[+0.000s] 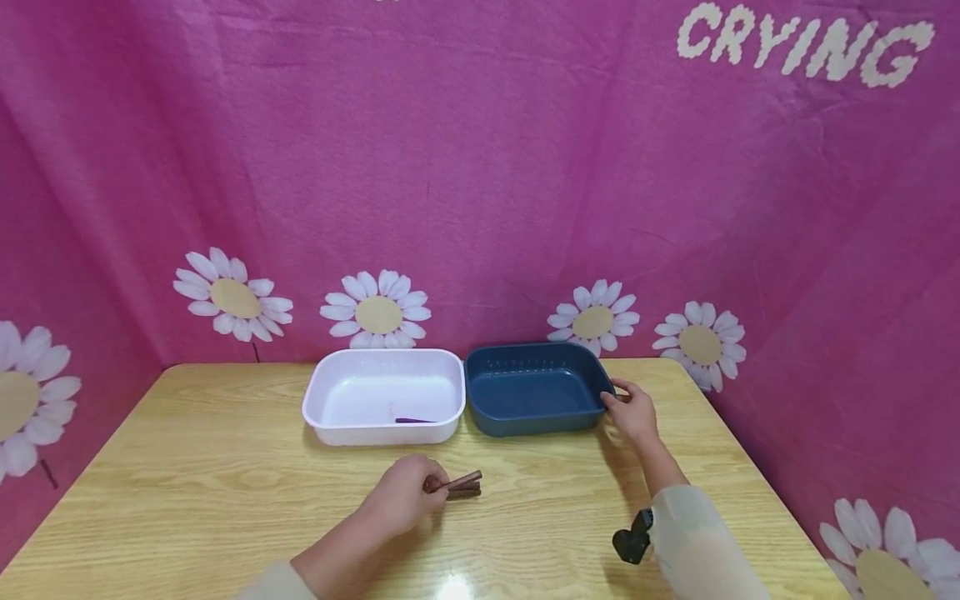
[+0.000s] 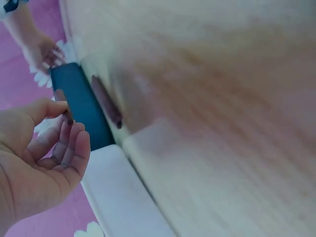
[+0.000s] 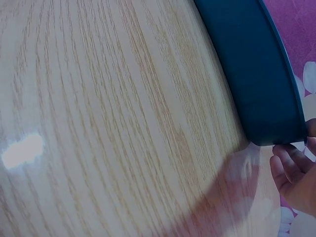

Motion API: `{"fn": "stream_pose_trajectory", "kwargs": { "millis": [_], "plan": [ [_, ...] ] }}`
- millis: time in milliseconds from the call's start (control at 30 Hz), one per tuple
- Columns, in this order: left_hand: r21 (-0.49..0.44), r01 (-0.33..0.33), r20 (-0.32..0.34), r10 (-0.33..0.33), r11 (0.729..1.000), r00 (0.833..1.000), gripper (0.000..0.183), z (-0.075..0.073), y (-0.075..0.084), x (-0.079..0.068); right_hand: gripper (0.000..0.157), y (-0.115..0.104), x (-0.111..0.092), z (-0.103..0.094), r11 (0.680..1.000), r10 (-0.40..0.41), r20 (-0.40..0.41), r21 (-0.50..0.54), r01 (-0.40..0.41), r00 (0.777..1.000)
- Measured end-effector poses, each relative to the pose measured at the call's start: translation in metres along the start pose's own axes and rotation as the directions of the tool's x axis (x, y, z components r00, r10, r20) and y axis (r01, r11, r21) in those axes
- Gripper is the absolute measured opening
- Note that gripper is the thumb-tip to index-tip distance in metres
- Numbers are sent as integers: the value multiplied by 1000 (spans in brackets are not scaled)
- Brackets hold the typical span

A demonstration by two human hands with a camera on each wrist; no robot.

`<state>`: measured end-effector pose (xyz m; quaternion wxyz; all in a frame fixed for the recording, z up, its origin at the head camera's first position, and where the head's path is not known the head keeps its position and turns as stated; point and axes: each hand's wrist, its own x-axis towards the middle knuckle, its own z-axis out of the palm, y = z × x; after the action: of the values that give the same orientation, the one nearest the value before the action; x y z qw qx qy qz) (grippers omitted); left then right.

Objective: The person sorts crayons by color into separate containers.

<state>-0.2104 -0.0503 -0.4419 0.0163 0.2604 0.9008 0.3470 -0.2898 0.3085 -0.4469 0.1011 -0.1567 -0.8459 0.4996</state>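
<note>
Between thumb and fingertips my left hand (image 1: 408, 496) pinches a slim brown stick (image 2: 65, 114), held just above the table. More brown sticks (image 2: 106, 101) lie together on the wood right by it; the head view shows them partly overlapped by the held one. At the right end of a dark blue tub (image 1: 536, 421), my right hand (image 1: 632, 411) grips the rim, thumb on top and fingers outside the wall. The right wrist view shows the fingers (image 3: 291, 168) at the tub's corner. A white tub (image 1: 375, 435) stands left of the blue one, with a thin purple object (image 1: 414, 421) inside.
The two tubs stand side by side along the back of the wooden table (image 1: 210, 467). A pink cloth (image 1: 480, 167) with white flowers hangs behind and at both sides. A black device (image 1: 633, 537) sits at the right wrist.
</note>
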Motion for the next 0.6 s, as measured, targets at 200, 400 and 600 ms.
{"fn": "stream_pose_trajectory", "kwargs": {
  "millis": [200, 400, 600],
  "plan": [
    [-19, -2, -84, 0, 1000, 996, 5, -9, 2, 9, 44, -1, -1, 0, 1000, 0, 5, -8, 0, 1000],
    [-58, 2, -151, -11, 998, 989, 4, -15, 5, 17, 45, -2, -1, -1, 1000, -1, 8, 5, 1, 1000],
    [-84, 70, -165, -83, 994, 983, 3, -19, 6, 27, 45, -2, -2, 0, 1000, 0, 5, 18, 0, 1000]
  ]
}}
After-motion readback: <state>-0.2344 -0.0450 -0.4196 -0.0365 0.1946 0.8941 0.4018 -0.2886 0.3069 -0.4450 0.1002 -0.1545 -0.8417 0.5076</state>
